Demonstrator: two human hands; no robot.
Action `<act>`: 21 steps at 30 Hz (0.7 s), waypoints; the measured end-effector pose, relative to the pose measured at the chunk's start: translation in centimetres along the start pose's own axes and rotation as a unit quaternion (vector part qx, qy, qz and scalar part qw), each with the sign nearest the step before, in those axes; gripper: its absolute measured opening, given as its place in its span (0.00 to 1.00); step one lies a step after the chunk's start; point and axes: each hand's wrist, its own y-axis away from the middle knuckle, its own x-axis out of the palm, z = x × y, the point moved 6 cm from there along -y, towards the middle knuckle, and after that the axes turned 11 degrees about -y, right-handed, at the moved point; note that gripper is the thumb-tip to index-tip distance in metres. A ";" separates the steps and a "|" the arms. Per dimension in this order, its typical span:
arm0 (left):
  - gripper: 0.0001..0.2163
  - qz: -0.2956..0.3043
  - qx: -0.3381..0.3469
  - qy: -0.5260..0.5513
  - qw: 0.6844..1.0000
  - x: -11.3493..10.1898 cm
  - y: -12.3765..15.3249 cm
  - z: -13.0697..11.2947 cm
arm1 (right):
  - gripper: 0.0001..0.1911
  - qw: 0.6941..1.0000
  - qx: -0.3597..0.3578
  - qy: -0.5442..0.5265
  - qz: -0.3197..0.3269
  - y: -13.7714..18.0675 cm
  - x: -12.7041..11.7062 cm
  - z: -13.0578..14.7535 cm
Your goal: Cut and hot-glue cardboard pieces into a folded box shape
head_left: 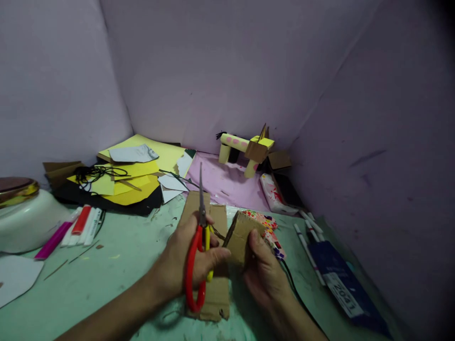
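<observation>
My left hand (pixel 174 265) is closed around the red handles of a pair of scissors (pixel 194 270). The blades are together and point up and away from me. My right hand (pixel 265 274) pinches a small brown cardboard piece (pixel 241 237), tilted up just right of the scissors. Both hands hover over a larger flat cardboard sheet (pixel 215 296) lying on the green table (pixel 117 255). A strip of colourful patterned paper (pixel 268 225) lies just behind my right hand.
Several markers (pixel 76 227) and a white rounded dish (pixel 24 222) lie at the left. Yellow and black paper sheets (pixel 135 182) are piled behind them. A cardboard animal model (pixel 245 151) stands on a pink sheet (pixel 227 182) in the corner. Pens (pixel 309 237) and a blue packet (pixel 341 279) lie at the right.
</observation>
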 end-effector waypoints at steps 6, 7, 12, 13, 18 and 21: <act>0.09 -0.045 0.034 -0.103 0.993 0.9 1.1 -0.7 | 0.17 0.999 0.033 -0.010 0.007 0.7 0.2 -0.8; 0.08 -0.035 0.050 -0.123 0.991 0.8 1.1 -1.0 | 0.17 0.999 0.040 -0.006 0.020 0.7 0.2 -0.7; 0.07 -0.009 0.110 -0.206 0.972 0.2 1.2 -2.3 | 0.17 0.989 0.105 0.068 0.082 0.7 -0.2 -0.8; 0.07 -0.011 0.126 -0.217 0.968 0.1 1.2 -2.5 | 0.16 0.986 0.113 0.084 0.086 0.8 -0.3 -0.7; 0.06 -0.028 0.180 -0.242 0.953 0.3 1.6 -3.0 | 0.17 0.986 0.149 0.033 0.062 1.0 -0.5 -1.0; 0.06 -0.019 0.166 -0.236 0.957 0.5 1.6 -2.8 | 0.20 0.984 0.173 -0.028 0.025 0.9 -0.6 -1.4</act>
